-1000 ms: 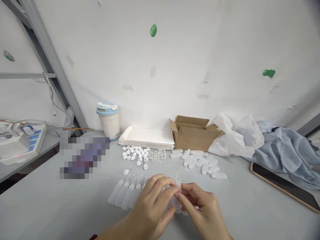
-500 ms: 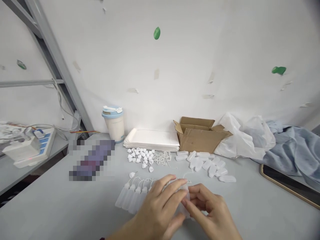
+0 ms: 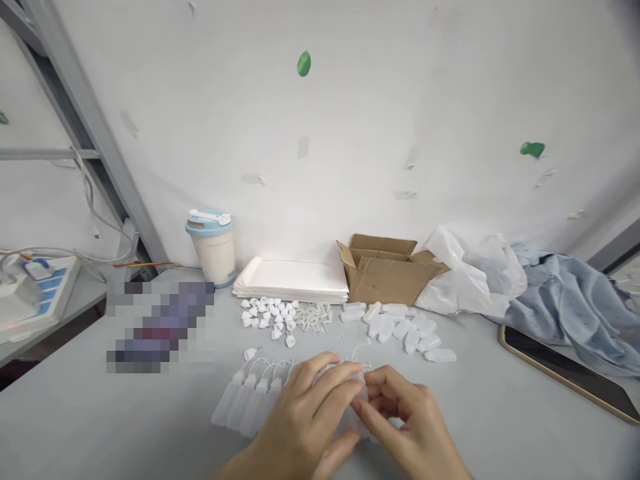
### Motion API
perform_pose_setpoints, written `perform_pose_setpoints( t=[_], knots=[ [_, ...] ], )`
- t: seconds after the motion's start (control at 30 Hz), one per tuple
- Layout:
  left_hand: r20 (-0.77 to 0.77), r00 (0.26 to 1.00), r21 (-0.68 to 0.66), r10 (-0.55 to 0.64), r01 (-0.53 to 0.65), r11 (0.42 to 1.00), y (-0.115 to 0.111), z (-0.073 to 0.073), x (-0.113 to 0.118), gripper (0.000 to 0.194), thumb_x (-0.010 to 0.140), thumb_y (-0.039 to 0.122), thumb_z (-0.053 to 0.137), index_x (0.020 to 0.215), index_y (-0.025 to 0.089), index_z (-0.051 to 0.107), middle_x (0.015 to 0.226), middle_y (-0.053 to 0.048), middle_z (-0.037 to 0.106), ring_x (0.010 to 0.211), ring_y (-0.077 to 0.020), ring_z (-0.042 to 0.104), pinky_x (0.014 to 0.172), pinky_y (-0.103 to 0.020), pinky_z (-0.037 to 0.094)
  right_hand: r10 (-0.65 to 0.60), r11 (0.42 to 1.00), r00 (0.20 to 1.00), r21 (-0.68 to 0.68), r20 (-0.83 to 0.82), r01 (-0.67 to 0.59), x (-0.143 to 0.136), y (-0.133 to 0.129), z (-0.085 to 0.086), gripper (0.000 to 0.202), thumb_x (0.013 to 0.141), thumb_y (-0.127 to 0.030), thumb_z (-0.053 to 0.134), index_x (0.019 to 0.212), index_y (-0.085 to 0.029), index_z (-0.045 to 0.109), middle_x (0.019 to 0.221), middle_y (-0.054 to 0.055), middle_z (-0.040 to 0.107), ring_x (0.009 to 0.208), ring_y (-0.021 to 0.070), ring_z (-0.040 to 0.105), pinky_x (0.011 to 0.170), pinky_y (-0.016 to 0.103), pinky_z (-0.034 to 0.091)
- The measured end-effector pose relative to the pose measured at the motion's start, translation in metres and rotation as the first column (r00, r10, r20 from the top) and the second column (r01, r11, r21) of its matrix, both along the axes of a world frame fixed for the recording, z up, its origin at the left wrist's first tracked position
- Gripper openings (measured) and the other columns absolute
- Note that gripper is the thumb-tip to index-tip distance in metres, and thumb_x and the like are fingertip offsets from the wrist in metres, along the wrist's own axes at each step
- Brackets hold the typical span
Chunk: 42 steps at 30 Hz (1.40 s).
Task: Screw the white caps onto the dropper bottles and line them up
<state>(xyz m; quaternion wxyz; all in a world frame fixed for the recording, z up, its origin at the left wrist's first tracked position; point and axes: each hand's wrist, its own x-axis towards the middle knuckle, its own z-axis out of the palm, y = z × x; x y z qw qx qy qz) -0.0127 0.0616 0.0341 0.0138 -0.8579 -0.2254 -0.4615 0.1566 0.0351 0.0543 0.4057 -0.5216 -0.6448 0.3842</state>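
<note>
A row of flat translucent plastic bottles (image 3: pixel 240 407) lies on the table, a thin white cord (image 3: pixel 260 361) looping from each visible neck. My left hand (image 3: pixel 310 413) arches over the right part of this row, its fingers curled round the bottles and hiding most of them. At the row's right end, my right hand (image 3: pixel 400 413) is closed, thumb and fingertips against the edge of a translucent bottle (image 3: pixel 353 421). Its exact grip is partly hidden. One white cap (image 3: pixel 250 354) rests by the first bottle's cord.
Behind the row lie small white caps (image 3: pixel 277 313), loose cords (image 3: pixel 314 317) and more translucent bottles (image 3: pixel 411 337). Farther back stand a lidded cup (image 3: pixel 216 253), stacked white envelopes (image 3: pixel 295 279), an open cardboard box (image 3: pixel 393 280) and a plastic bag (image 3: pixel 457 280). A phone (image 3: pixel 565 373) lies right.
The camera view has swung a little to the right, so everything appears farther left. Both hands keep nearly the same pose on the bottles.
</note>
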Motion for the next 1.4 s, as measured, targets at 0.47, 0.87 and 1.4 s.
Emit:
perform_pose_setpoints(
  t=[0.47,0.87,1.4],
  knots=[
    [-0.006,1.000,-0.137,0.021,-0.022,0.990,-0.005,0.007,0.004,0.042,0.080,0.009,0.061,0.120,0.012,0.050,0.115,-0.014,0.063,0.110,-0.0267,0.053,0.088,-0.045,0.053,-0.003,0.999,0.999,0.034,0.040,0.001,0.006,0.006,0.007,0.027,0.084,-0.043,0.057,0.083,-0.016,0.058,0.060,-0.001,0.058,0.051,0.0111,0.053,0.048,0.021,0.043],
    [0.172,0.985,0.001,0.007,-0.007,1.000,0.006,-0.008,0.011,0.030,0.079,0.016,0.056,0.108,0.014,0.056,0.105,-0.014,0.066,0.100,-0.0282,0.057,0.081,-0.043,0.053,-0.052,0.980,0.989,0.196,0.139,0.024,0.007,0.004,0.001,0.026,0.084,-0.044,0.057,0.080,-0.019,0.062,0.053,-0.003,0.059,0.045,0.0107,0.056,0.044,0.019,0.046],
    [0.197,0.980,-0.208,0.003,0.039,0.977,-0.004,-0.002,0.020,0.037,0.068,0.005,0.053,0.103,0.016,0.053,0.106,-0.011,0.061,0.104,-0.0265,0.050,0.084,-0.041,0.048,0.017,0.996,0.966,0.086,0.258,-0.040,0.014,0.005,0.017,0.012,0.083,-0.029,0.056,0.081,-0.018,0.060,0.056,-0.004,0.055,0.049,0.0096,0.049,0.047,0.020,0.038]
  ],
)
